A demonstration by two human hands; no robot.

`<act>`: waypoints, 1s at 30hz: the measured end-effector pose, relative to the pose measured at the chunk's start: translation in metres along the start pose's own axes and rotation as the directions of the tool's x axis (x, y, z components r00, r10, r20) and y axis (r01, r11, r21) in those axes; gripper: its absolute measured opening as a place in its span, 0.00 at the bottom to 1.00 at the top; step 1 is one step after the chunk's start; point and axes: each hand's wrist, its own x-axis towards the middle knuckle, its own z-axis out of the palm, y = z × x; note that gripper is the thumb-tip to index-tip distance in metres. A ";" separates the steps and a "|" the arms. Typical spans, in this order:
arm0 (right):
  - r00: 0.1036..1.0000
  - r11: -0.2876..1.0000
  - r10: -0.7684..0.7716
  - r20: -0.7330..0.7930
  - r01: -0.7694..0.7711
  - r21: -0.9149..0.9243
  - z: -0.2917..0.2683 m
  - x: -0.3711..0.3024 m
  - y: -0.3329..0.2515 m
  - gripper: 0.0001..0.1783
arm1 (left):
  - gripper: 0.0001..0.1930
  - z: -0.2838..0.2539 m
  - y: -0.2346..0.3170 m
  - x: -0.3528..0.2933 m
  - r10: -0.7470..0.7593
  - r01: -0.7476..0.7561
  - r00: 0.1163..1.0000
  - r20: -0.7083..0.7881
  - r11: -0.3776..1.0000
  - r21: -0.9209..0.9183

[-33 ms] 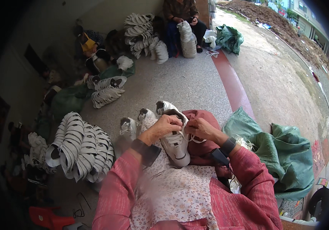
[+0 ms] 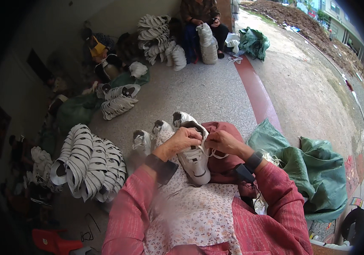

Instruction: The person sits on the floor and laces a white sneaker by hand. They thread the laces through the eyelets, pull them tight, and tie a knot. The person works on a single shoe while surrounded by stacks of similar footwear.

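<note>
A white shoe upper (image 2: 193, 165) rests on my lap, toe toward me, its dark-lined opening between my hands. My left hand (image 2: 185, 139) is closed in a pinch on the left edge of the opening. At the other edge my right hand (image 2: 223, 142) pinches a white shoelace (image 2: 219, 156), which loops below its fingers; the exact fingertip hold is partly hidden. More white shoe uppers (image 2: 161, 126) stand just beyond and to the left of my left hand. Under the work lie a flowered apron (image 2: 190, 212) and a dark red cloth (image 2: 226, 168).
Nested stacks of white uppers (image 2: 90, 163) stand at left. A green sack (image 2: 317, 170) lies at right, with loose white laces (image 2: 271, 158) beside it. A red stool (image 2: 54, 241) is at lower left. Farther off, a seated person (image 2: 201, 17) has a stack of uppers (image 2: 207, 44) in front.
</note>
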 end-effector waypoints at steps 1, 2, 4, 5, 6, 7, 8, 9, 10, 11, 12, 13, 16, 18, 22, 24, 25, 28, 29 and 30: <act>0.997 0.998 -0.046 -0.063 0.043 -0.054 -0.006 0.001 -0.002 0.12 | 0.05 -0.001 -0.001 0.001 -0.011 0.011 1.000 0.004 1.000 -0.029; 0.994 0.986 -0.040 -0.098 0.023 -0.167 -0.013 0.002 -0.003 0.14 | 0.05 -0.001 -0.003 0.002 -0.010 0.010 1.000 0.007 0.999 -0.039; 0.986 0.971 -0.087 -0.139 0.053 -0.234 -0.022 0.004 -0.005 0.18 | 0.05 -0.002 -0.004 0.004 -0.015 0.016 1.000 0.013 0.999 -0.040; 0.979 0.976 -0.137 -0.152 0.107 -0.190 -0.025 0.006 -0.005 0.20 | 0.05 -0.003 -0.004 0.005 -0.021 0.021 1.000 0.019 0.999 -0.027; 0.964 0.971 -0.208 -0.165 0.183 -0.153 -0.027 0.007 -0.004 0.23 | 0.05 -0.004 -0.004 0.005 -0.024 0.024 0.999 0.021 1.000 0.001; 0.989 0.984 -0.141 -0.046 0.135 -0.118 -0.028 0.012 -0.003 0.27 | 0.05 -0.005 -0.003 0.006 -0.032 0.032 0.999 0.027 0.999 0.006; 0.977 0.973 -0.209 -0.040 0.204 -0.108 -0.029 0.014 -0.001 0.27 | 0.06 -0.005 -0.002 0.006 -0.039 0.039 0.999 0.029 0.999 0.025; 0.974 0.970 -0.225 -0.022 0.222 -0.096 -0.029 0.016 0.001 0.28 | 0.06 -0.006 -0.001 0.006 -0.046 0.044 0.999 0.026 0.997 0.057; 0.978 0.975 -0.210 0.006 0.210 -0.079 -0.029 0.018 0.004 0.28 | 0.06 -0.006 -0.001 0.006 -0.036 0.033 0.999 0.032 0.997 0.071; 0.968 0.966 -0.252 0.011 0.252 -0.062 -0.030 0.021 0.006 0.29 | 0.06 -0.006 0.000 0.006 -0.025 0.021 0.999 0.036 0.995 0.098; 0.965 0.964 -0.261 0.025 0.262 -0.041 -0.030 0.022 0.008 0.30 | 0.06 -0.006 0.001 0.007 -0.014 0.009 0.999 0.041 0.991 0.135; 0.969 0.970 -0.243 0.047 0.244 -0.022 -0.031 0.024 0.011 0.31 | 0.06 -0.006 0.001 0.008 -0.029 0.023 0.999 0.033 0.985 0.169; 0.972 0.972 -0.214 0.099 0.201 0.124 -0.034 0.029 0.016 0.28 | 0.06 -0.006 0.000 0.012 -0.043 0.037 0.999 0.019 0.965 0.261; 0.958 0.953 -0.280 0.056 0.270 0.136 -0.034 0.034 0.017 0.24 | 0.06 -0.006 -0.001 0.015 -0.039 0.033 0.999 0.018 0.962 0.270; 0.949 0.949 -0.310 0.049 0.307 0.074 -0.032 0.038 0.018 0.19 | 0.06 -0.008 -0.005 0.016 0.062 -0.062 0.998 0.011 0.954 0.293; 0.943 0.941 -0.334 0.011 0.333 0.056 -0.031 0.039 0.018 0.18 | 0.06 -0.009 -0.007 0.017 0.122 -0.114 0.993 -0.002 0.935 0.335; 0.940 0.938 -0.340 -0.007 0.340 0.062 -0.031 0.039 0.018 0.18 | 0.06 -0.010 -0.007 0.017 0.141 -0.132 0.990 -0.004 0.933 0.335; 0.930 0.927 -0.368 -0.019 0.368 0.074 -0.033 0.042 0.020 0.16 | 0.05 -0.008 -0.008 0.018 0.210 -0.191 0.977 -0.019 0.919 0.344; 0.926 0.925 -0.378 0.001 0.377 0.047 -0.035 0.045 0.021 0.16 | 0.04 -0.006 -0.007 0.018 0.237 -0.212 0.971 -0.029 0.911 0.355; 0.917 0.917 -0.399 0.020 0.398 0.041 -0.037 0.048 0.022 0.15 | 0.03 -0.007 -0.007 0.019 0.265 -0.233 0.963 -0.039 0.901 0.367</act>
